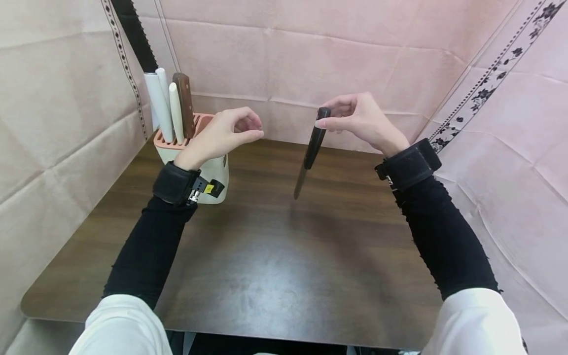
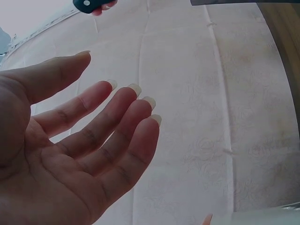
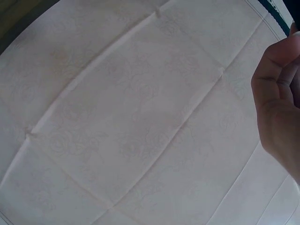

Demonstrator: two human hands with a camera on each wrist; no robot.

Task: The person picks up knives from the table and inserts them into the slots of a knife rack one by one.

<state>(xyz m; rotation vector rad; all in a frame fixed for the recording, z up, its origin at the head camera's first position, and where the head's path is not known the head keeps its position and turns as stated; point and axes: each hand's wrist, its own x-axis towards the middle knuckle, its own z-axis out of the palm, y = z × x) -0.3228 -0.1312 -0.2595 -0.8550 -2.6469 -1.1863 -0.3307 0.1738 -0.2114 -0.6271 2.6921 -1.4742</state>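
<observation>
In the head view my right hand (image 1: pixel 361 118) pinches a knife (image 1: pixel 316 143) near the top of its black handle. The blade points down over the table, its tip slanting toward the left. My left hand (image 1: pixel 226 130) hovers in front of a knife block (image 1: pixel 217 180), holding nothing, its fingers loosely bent. The left wrist view shows that palm (image 2: pixel 70 159) with bare, relaxed fingers; the end of the black handle (image 2: pixel 86 4) appears at the top. At the right edge of the right wrist view, curled fingers (image 3: pixel 276 89) of my right hand show, with the knife mostly out of frame.
The pale block has an orange slotted top and holds several knives with white handles (image 1: pixel 159 108) and one with a brown wooden handle (image 1: pixel 184 103). It stands at the back left of the dark wooden table (image 1: pixel 266 266). Pale patterned cloth (image 1: pixel 310 59) hangs behind and at both sides.
</observation>
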